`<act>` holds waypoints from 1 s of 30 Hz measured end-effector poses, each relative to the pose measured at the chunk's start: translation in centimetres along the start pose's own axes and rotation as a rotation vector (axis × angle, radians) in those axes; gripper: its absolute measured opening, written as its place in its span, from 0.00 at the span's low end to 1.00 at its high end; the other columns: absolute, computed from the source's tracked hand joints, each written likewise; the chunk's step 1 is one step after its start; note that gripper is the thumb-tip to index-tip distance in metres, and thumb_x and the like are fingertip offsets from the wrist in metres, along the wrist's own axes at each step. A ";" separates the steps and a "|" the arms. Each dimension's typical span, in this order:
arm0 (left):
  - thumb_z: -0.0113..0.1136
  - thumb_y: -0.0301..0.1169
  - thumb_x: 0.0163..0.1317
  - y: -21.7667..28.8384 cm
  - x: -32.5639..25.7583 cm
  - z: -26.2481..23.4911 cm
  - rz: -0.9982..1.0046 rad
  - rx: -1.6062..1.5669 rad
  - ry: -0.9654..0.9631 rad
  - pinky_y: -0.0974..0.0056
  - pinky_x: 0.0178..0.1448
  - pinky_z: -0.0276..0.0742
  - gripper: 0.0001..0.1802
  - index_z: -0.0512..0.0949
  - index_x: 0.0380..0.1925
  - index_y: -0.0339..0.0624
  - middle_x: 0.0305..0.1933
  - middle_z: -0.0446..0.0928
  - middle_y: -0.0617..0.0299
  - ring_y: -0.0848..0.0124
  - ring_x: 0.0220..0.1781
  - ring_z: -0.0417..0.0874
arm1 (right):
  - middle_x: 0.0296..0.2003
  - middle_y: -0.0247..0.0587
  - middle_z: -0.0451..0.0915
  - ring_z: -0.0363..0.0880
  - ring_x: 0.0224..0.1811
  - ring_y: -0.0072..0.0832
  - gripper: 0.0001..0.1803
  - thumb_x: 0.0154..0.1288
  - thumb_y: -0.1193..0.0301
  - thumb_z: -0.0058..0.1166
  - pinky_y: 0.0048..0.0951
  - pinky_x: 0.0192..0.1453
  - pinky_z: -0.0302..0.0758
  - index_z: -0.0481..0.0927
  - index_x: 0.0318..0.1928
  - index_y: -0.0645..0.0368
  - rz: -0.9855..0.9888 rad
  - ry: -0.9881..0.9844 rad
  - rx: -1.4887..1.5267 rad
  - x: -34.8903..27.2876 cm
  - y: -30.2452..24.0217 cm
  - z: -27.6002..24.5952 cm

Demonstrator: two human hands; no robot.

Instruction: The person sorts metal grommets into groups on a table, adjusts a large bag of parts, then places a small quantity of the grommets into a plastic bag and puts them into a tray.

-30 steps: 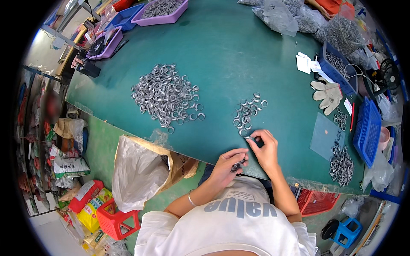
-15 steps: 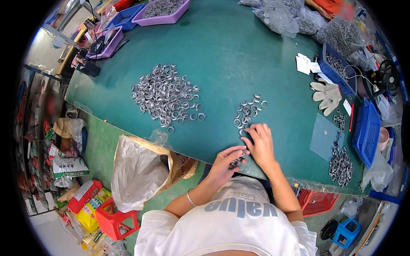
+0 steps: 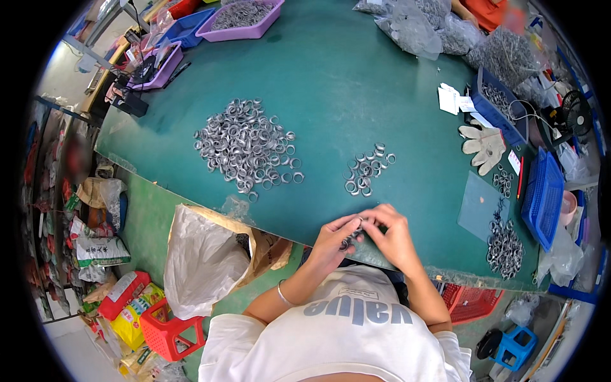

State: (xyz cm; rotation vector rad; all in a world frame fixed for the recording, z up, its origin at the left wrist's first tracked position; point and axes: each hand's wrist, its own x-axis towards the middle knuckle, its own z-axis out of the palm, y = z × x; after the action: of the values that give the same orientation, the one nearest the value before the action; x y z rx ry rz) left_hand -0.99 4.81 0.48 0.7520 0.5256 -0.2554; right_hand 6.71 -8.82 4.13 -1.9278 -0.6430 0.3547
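My left hand point(image 3: 329, 247) is closed around several grey metal rings point(image 3: 347, 243), held low over the table's near edge. Against its fingertips, my right hand point(image 3: 389, 234) pinches what looks like a single ring, mostly hidden by the fingers. Just beyond both hands lies a small loose group of metal rings point(image 3: 367, 170). A much larger heap of the same rings point(image 3: 243, 145) spreads over the table to the left.
The green table point(image 3: 318, 83) also bears a ring pile point(image 3: 506, 249), a work glove point(image 3: 484, 148) and a blue basket point(image 3: 543, 198) at right. A purple tray point(image 3: 245, 24) stands far left. Below the near edge are a lined paper sack point(image 3: 207, 261) and a red stool point(image 3: 170, 330).
My right hand has drawn back from the small group of rings to my left hand's fingertips. The small group has lost a ring or so at its near end.
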 end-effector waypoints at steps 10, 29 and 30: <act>0.62 0.29 0.57 9.0 4.2 -4.6 0.564 0.890 0.296 0.70 0.26 0.72 0.10 0.80 0.37 0.37 0.29 0.80 0.59 0.73 0.27 0.78 | 0.64 0.51 0.58 0.47 0.70 0.51 0.31 0.54 0.55 0.60 0.53 0.69 0.47 0.72 0.58 0.51 -0.168 0.091 -0.436 9.4 5.4 -0.4; 0.55 0.19 0.48 9.1 7.0 -6.7 1.019 1.675 0.875 0.50 0.60 0.61 0.20 0.76 0.45 0.38 0.60 0.62 0.49 0.51 0.61 0.62 | 0.48 0.39 0.75 0.66 0.60 0.40 0.14 0.54 0.76 0.58 0.50 0.62 0.60 0.78 0.43 0.57 -0.288 0.081 -0.547 -1.5 5.2 -0.9; 0.54 0.19 0.49 9.0 6.6 -6.1 1.049 1.700 0.899 0.49 0.60 0.61 0.20 0.76 0.46 0.39 0.60 0.62 0.49 0.50 0.61 0.62 | 0.48 0.39 0.75 0.66 0.60 0.40 0.14 0.54 0.76 0.58 0.50 0.62 0.60 0.78 0.43 0.57 -0.279 0.090 -0.549 -1.9 5.3 -1.0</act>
State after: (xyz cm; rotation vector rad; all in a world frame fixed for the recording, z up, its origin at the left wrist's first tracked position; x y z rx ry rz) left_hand 5.99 15.28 -1.55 2.7259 0.5886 0.8185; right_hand 7.18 -12.45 -0.32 -2.3093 -1.0104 -0.1001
